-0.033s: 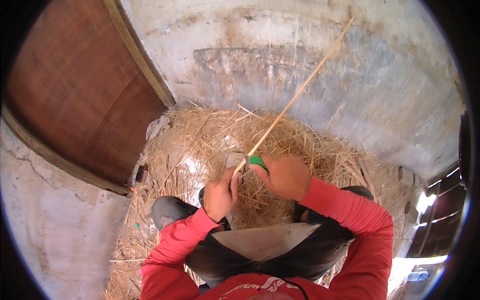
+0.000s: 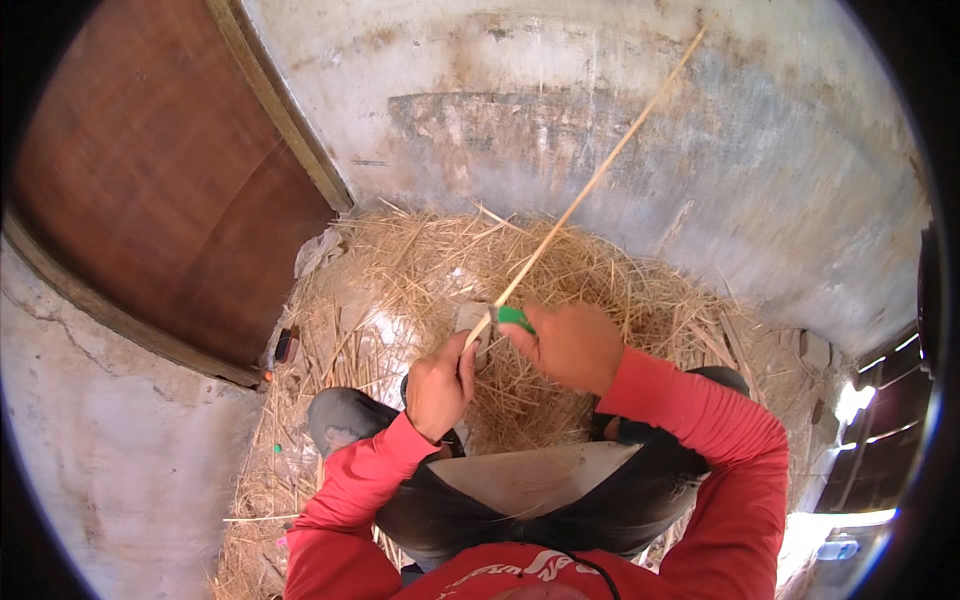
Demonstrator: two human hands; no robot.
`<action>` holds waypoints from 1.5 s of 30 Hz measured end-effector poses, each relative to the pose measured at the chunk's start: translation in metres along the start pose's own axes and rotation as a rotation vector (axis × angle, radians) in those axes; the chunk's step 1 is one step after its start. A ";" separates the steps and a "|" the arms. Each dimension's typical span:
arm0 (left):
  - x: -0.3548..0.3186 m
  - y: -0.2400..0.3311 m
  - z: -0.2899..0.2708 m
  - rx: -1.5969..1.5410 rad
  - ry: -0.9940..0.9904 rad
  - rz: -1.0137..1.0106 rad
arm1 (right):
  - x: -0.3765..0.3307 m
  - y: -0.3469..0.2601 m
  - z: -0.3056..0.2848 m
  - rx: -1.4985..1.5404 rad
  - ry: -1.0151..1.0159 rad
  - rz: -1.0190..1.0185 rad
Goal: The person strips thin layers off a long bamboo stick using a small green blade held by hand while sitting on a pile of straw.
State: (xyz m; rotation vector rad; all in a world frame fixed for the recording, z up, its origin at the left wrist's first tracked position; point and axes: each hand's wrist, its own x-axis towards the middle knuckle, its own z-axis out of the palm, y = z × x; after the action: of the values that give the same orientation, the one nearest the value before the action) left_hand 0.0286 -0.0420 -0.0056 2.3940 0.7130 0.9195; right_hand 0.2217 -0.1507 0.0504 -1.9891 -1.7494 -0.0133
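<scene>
Against a stained, curved grey concrete wall (image 2: 620, 130), with a large brown wooden door (image 2: 150, 190) on the left, a person sits on the ground, seen from above. Around the person's legs lies a broad heap of dry yellow straw (image 2: 600, 270), spread over the floor from the foot of the door to the wall on the right. The person wears a red long-sleeved top (image 2: 700, 420), and a dark cloth with a pale patch (image 2: 520, 480) lies across the lap.

A long thin pale stick (image 2: 590, 185) runs from the hands, in the middle of the view above the straw, up and to the right across the wall, its far end near the top of the picture. The left hand (image 2: 440, 385) is closed in a fist around the stick's lower end, thumb pressed along it. The right hand (image 2: 570, 345) is curled shut around a small tool with a green handle (image 2: 515, 318), held against the stick just above the left hand; the tool's working end cannot be made out. The two hands sit just beside each other.

By the door's lower edge, a small dark object (image 2: 287, 345) lies at the fringe of the straw.
</scene>
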 end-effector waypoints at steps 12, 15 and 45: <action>-0.055 0.031 -0.054 0.145 0.061 -0.024 | -0.016 -0.035 0.003 -0.063 0.033 -0.099; -0.059 0.037 -0.068 0.152 0.074 -0.011 | -0.014 -0.045 0.001 -0.027 0.112 -0.155; -0.281 -0.079 -0.198 0.258 -0.109 -0.201 | 0.030 0.346 -0.137 -0.372 0.553 0.617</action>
State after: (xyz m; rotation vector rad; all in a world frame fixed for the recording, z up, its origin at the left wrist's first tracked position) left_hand -0.3147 -0.1081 -0.0513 2.5109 1.0625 0.6425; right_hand 0.5921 -0.1928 0.0598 -2.4041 -0.7923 -0.6529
